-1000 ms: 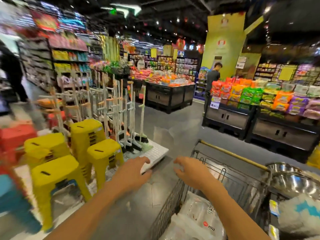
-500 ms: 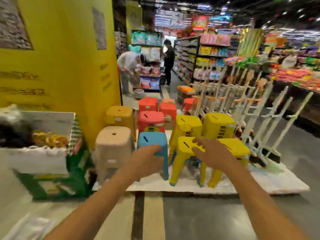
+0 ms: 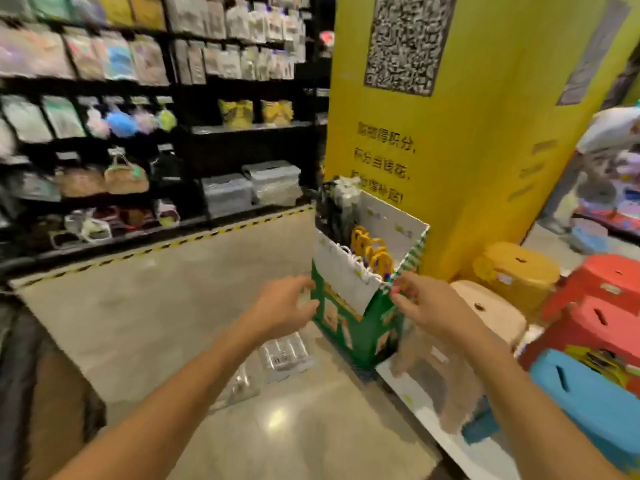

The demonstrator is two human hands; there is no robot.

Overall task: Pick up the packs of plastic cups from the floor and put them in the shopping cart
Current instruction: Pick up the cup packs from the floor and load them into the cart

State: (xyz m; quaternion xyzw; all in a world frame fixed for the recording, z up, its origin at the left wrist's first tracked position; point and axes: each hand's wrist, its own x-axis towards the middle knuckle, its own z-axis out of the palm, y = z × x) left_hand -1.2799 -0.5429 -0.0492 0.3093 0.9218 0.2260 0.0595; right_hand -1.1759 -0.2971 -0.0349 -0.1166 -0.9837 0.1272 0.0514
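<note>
Now | left hand, right hand: spread, empty, extended for reaching | cup packs: left on floor, ungrasped

Large QR code on yellow pillar, blurred Chinese lines below, possibly mentioning 积分

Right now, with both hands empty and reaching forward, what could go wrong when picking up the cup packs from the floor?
1. The clear packs are nearly see-through on the shiny floor, and a second one lies nearer; it could be stepped on or missed.
2. The green display box stands right beside them; the right hand could knock it while going down.
3. The left hand may slip on the smooth wrap.
</note>
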